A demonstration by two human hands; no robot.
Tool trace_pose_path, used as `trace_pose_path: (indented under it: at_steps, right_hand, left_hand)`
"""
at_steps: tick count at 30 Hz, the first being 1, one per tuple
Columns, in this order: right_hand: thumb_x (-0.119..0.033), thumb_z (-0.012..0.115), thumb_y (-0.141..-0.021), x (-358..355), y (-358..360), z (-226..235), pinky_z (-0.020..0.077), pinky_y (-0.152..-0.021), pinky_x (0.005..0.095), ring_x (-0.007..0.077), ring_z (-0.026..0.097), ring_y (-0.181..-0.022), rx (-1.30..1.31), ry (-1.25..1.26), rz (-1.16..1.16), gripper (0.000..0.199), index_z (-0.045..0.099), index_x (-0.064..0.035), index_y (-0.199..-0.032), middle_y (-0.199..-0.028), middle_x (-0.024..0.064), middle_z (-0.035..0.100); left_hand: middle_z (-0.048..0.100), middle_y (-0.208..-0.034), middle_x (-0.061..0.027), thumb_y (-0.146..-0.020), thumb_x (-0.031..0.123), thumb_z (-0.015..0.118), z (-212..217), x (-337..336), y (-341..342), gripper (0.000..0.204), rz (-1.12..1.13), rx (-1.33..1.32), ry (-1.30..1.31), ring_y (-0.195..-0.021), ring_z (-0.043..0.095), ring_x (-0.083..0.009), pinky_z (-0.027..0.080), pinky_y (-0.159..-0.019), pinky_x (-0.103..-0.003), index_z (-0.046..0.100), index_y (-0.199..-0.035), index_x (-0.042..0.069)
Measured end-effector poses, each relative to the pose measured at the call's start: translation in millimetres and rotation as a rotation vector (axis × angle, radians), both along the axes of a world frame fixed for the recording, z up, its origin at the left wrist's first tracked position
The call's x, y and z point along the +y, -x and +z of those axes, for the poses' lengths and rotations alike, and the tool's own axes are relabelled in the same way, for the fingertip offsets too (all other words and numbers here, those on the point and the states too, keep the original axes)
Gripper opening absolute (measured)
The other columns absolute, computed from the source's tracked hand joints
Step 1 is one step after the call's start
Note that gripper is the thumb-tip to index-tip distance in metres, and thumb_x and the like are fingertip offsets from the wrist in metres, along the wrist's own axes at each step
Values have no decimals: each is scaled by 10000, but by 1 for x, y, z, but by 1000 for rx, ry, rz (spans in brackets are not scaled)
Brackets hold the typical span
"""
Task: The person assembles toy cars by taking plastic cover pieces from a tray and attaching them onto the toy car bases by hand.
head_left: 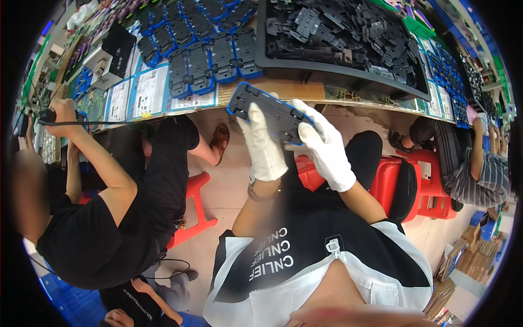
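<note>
Both of my hands wear white gloves and hold a flat black plastic casing with blue edges [272,115] just off the table's front edge. It is tilted, its black moulded side facing up. My left hand [262,150] grips its left part, the fingers lying on the black face. My right hand [328,150] is closed round its right end, with the thumb on the near edge. Similar blue-edged casings [197,62] lie in rows on the table, left of a black tray [348,74]. Loose black plastic parts [376,32] are heaped in the tray.
At left, a co-worker in black [114,229] holds a dark corded object [47,115]. A black-and-white box-shaped fixture [111,62] stands on the table. Red stools [197,204] stand beside me; another person in a striped shirt [479,182] sits at right. More blue pieces [449,82] lie beyond the tray.
</note>
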State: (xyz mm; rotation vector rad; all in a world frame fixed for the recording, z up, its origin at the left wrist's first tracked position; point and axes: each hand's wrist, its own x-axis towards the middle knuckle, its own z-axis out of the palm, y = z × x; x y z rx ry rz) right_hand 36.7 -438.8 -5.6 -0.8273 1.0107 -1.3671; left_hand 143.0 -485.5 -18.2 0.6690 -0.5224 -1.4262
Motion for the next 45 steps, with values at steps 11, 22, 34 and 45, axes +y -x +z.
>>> trace_pose_path:
  at_steps: [11,22,34,45]
  right_hand:
    - [-184,608,-939,5,28,29,474,-943,321,202,610,-1055,711,317,-112,427,548,-34,-1334,-1177,122,604]
    - [-152,584,-965,25,148,30,496,-898,294,159,613,-1043,927,220,-582,267,655,-18,-1185,-1145,94,652]
    - [-275,646,-868,96,487,-18,516,-867,443,372,634,-1015,1403,-582,-1541,427,544,-231,-1280,-1192,170,536]
    - [-286,640,-878,105,585,-40,498,-817,476,401,632,-955,1603,-551,-1225,244,682,-80,-1001,-987,219,670]
  left_hand:
    - [615,-1021,-54,-1021,286,522,8,-65,-121,366,372,-280,67,-822,618,-164,540,-734,-320,488,-1322,81]
    - [582,-1295,-170,-973,294,551,-61,-241,-280,460,-10,-1173,186,-1151,550,-272,416,-1025,-369,558,-1306,-24]
    - [450,-1471,-120,-1020,301,433,-54,-263,-264,512,112,-1209,-179,-1294,461,-256,310,-1107,-331,443,-1427,-11]
    - [569,-1263,-114,-1013,217,446,48,-112,-126,367,492,-966,155,-1152,539,-224,417,-1004,-339,566,-1281,-3]
